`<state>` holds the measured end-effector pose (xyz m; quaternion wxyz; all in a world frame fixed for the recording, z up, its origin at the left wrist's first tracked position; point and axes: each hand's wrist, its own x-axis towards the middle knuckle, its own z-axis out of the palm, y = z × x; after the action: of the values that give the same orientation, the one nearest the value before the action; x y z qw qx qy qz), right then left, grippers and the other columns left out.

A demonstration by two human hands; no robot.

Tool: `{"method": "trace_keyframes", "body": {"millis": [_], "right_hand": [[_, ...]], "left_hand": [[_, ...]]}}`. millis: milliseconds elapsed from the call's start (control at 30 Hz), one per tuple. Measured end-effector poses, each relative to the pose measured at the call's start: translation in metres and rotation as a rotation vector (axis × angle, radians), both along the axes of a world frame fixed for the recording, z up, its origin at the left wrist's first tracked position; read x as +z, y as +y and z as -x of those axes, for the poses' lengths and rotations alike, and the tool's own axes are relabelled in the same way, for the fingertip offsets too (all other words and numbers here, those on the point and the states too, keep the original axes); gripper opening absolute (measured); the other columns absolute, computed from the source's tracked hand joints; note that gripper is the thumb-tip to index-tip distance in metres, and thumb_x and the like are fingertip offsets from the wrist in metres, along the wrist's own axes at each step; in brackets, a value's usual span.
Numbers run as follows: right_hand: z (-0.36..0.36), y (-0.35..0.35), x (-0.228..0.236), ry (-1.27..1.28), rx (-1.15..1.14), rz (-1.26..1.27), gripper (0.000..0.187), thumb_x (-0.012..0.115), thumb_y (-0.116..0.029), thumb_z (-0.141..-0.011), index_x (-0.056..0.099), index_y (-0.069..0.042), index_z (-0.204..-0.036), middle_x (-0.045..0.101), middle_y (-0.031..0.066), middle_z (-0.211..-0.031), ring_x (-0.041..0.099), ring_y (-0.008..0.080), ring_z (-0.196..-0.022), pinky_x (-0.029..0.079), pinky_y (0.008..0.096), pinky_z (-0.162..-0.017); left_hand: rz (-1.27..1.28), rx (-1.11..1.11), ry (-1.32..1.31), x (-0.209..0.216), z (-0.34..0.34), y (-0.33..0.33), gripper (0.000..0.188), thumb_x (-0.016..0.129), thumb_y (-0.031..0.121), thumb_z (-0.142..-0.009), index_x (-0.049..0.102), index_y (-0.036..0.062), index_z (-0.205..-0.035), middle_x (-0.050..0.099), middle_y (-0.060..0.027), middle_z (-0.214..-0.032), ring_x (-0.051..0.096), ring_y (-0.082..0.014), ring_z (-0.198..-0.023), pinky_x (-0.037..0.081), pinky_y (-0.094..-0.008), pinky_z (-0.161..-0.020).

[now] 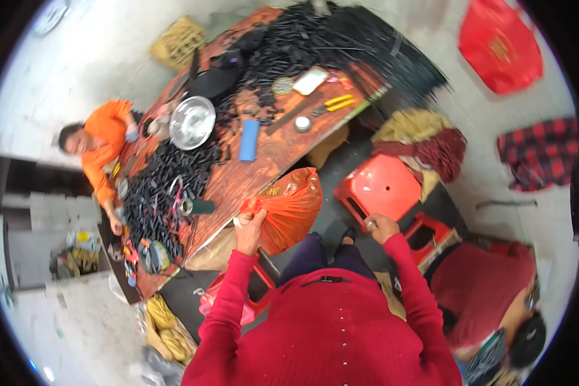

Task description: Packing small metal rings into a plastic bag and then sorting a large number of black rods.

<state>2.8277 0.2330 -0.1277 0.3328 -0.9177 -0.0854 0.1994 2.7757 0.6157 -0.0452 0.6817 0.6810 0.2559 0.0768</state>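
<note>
My left hand (pixel 249 233) is closed round the gathered neck of a full orange plastic bag (pixel 288 209). The bag hangs in front of me, beside the table's near edge. My right hand (pixel 382 229) is closed at the near edge of a red plastic stool (pixel 383 188), its thumb and fingers at the rim. The stool's seat faces up, with a small hole in its middle. Both my arms are in red sleeves.
A wooden table (pixel 222 193) bears heaps of short black strips (pixel 157 183), a metal bowl (pixel 192 123) and a blue block (pixel 249 140). Someone in orange (pixel 103 141) works at its far left. Another person in dark red (pixel 486 289) bends at the lower right, near another red stool (pixel 431 239).
</note>
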Motion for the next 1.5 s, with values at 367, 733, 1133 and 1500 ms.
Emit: {"method": "trace_keyframes", "body": {"millis": [367, 733, 1133, 1500], "right_hand": [[-0.067, 0.105, -0.003, 0.216, 0.191, -0.301, 0.014, 0.054, -0.005, -0.088, 0.065, -0.003, -0.097, 0.067, 0.0068, -0.076, 0.064, 0.0156, -0.069, 0.051, 0.0295, -0.066], [-0.160, 0.215, 0.014, 0.291, 0.371, -0.431, 0.017, 0.053, -0.007, -0.089, 0.066, -0.001, -0.098, 0.068, 0.0082, -0.075, 0.063, 0.0131, -0.067, 0.050, 0.0280, -0.062], [-0.305, 0.282, 0.006, 0.383, 0.550, -0.440, 0.014, 0.051, -0.005, -0.092, 0.063, 0.001, -0.097, 0.062, 0.0030, -0.073, 0.059, 0.0106, -0.068, 0.049, 0.0267, -0.063], [-0.385, 0.411, 0.055, 0.386, 0.713, -0.581, 0.015, 0.052, -0.006, -0.094, 0.062, 0.000, -0.102, 0.063, 0.0041, -0.079, 0.058, 0.0097, -0.068, 0.048, 0.0244, -0.063]], "left_hand": [[0.196, 0.502, -0.199, -0.001, -0.025, 0.066, 0.006, 0.064, 0.008, -0.090, 0.066, 0.0036, -0.093, 0.066, -0.0015, -0.090, 0.060, -0.0087, -0.078, 0.047, -0.0252, -0.072], [0.056, 0.636, -0.141, -0.010, -0.072, 0.114, 0.016, 0.067, 0.016, -0.088, 0.069, 0.0018, -0.094, 0.065, -0.0001, -0.088, 0.056, -0.0090, -0.080, 0.045, -0.0260, -0.076], [-0.200, 0.566, -0.047, 0.006, -0.158, 0.147, 0.032, 0.065, 0.008, -0.087, 0.060, 0.0001, -0.118, 0.064, -0.0066, -0.115, 0.059, -0.0152, -0.104, 0.044, -0.0292, -0.095], [-0.005, 0.684, -0.236, -0.036, -0.203, 0.185, 0.031, 0.065, 0.001, -0.086, 0.061, -0.0035, -0.116, 0.066, -0.0054, -0.109, 0.060, -0.0114, -0.099, 0.046, -0.0259, -0.090]]}}
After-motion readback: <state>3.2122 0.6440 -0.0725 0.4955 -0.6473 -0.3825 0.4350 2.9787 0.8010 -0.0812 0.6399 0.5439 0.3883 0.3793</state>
